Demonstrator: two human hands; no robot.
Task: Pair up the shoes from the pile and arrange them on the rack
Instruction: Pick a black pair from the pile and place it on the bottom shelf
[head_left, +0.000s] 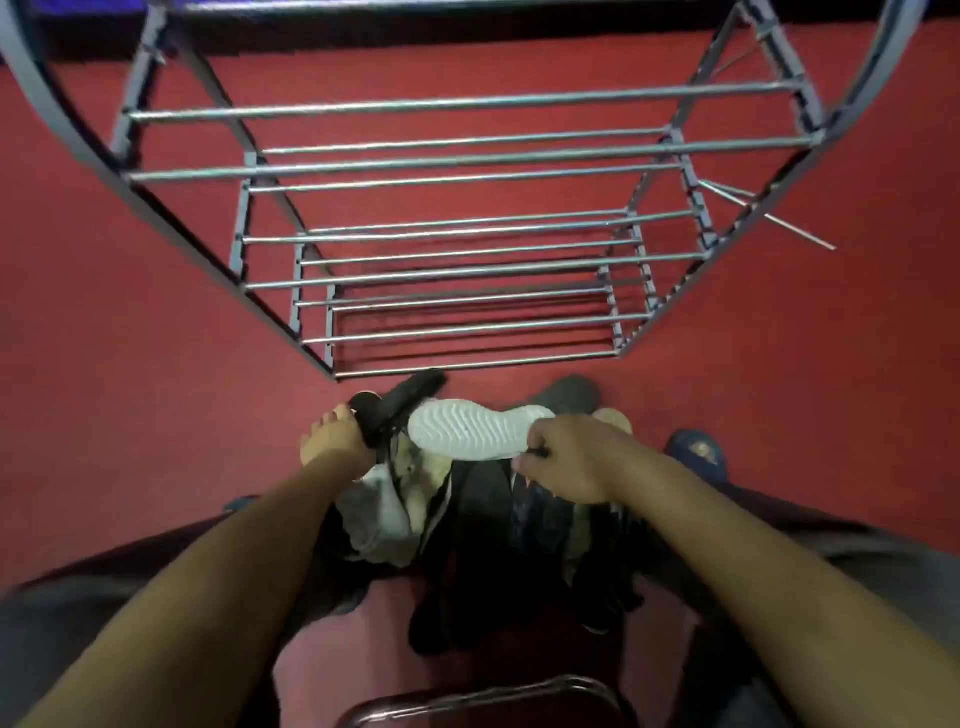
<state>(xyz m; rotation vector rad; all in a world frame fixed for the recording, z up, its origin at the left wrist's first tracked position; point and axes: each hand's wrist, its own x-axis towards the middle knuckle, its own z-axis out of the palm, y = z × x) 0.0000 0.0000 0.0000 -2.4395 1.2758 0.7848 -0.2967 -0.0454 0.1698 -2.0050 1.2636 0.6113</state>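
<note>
Below, hand (563, 457) hides white-soled shoe (475, 428) heel.

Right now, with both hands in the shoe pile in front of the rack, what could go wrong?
1. The right hand grips the white-soled shoe only at its heel end, so it may twist or drop.
2. The left hand holds a black shoe of a different look; these two might be mismatched.
3. The rack shelves are spaced bars, so a shoe could tip between them.
</note>
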